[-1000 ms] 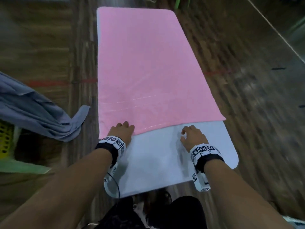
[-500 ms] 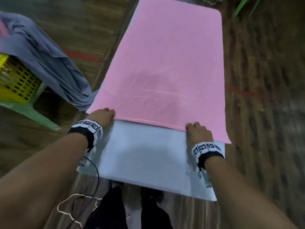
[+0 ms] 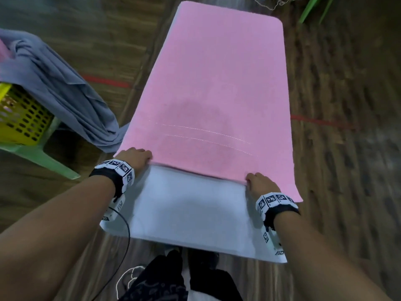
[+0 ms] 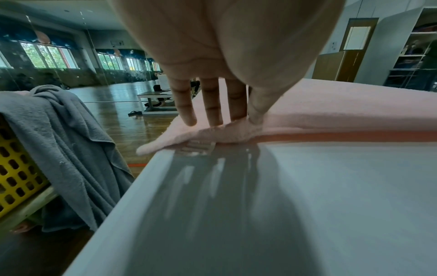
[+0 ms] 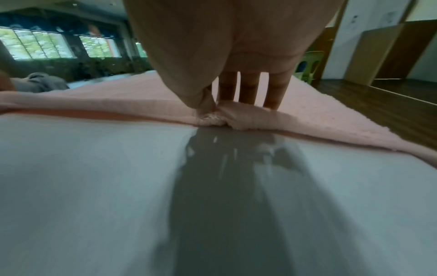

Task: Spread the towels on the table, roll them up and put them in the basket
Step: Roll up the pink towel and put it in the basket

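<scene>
Hands pinch pink towel (image 3: 217, 88) near edge on table (image 3: 191, 213).

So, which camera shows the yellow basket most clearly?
The head view: the yellow basket shows its rim and holed wall under the grey towel. The left wrist view shows one wall only; the right wrist view shows none.

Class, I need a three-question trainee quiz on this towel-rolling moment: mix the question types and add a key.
1. True or false: the pink towel already lies rolled in the yellow basket.
2. Which edge of the pink towel do the left hand and right hand pinch? A near edge, B far edge, C long side edges.
3. Fill in: the grey towel hangs over the ____.

Key: 1 false, it lies spread on the white table; 2 A; 3 basket.
</scene>
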